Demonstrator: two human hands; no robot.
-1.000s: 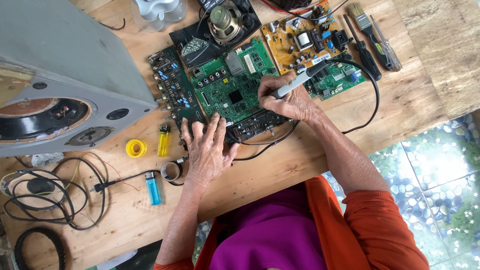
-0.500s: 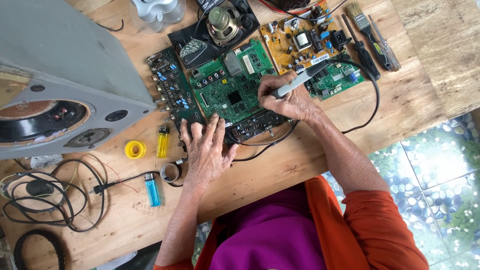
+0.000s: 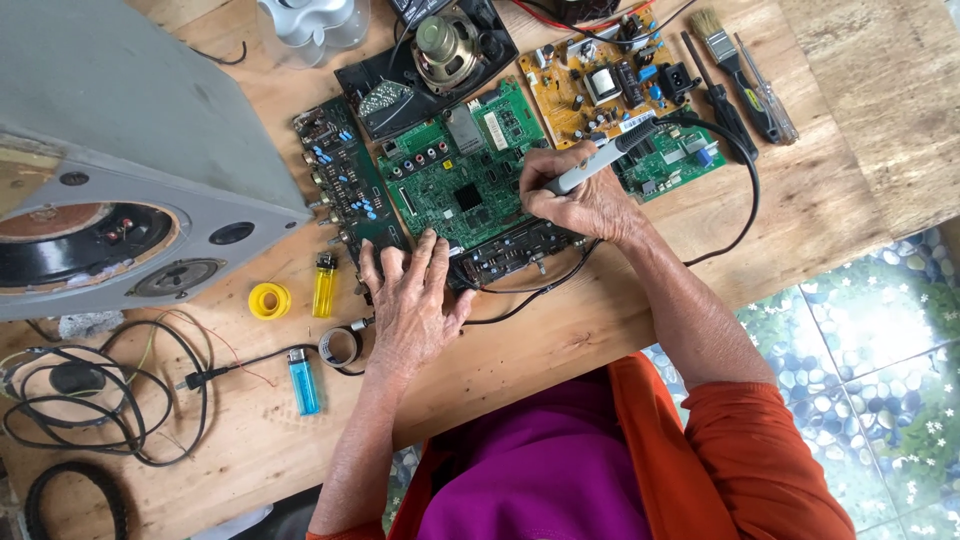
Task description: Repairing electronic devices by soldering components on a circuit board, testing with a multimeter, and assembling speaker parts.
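Note:
My right hand (image 3: 585,205) grips a grey soldering iron (image 3: 600,158) like a pen, its tip down on the right part of a green circuit board (image 3: 455,180). The iron's black cord (image 3: 745,195) loops off to the right and back under my wrist. My left hand (image 3: 410,300) lies flat with fingers spread on the wooden table (image 3: 560,330), its fingertips pressing the board's near edge. A dark narrow board (image 3: 515,252) sits along the front of the green one, between my hands.
A grey speaker cabinet (image 3: 110,170) fills the left. Behind the green board lie a loose speaker (image 3: 445,50), a yellow circuit board (image 3: 600,85), a paintbrush (image 3: 725,50) and screwdrivers (image 3: 765,90). Yellow lighter (image 3: 324,290), blue lighter (image 3: 303,382), solder roll (image 3: 268,300), tape ring (image 3: 343,347) and tangled black cables (image 3: 90,400) lie front left.

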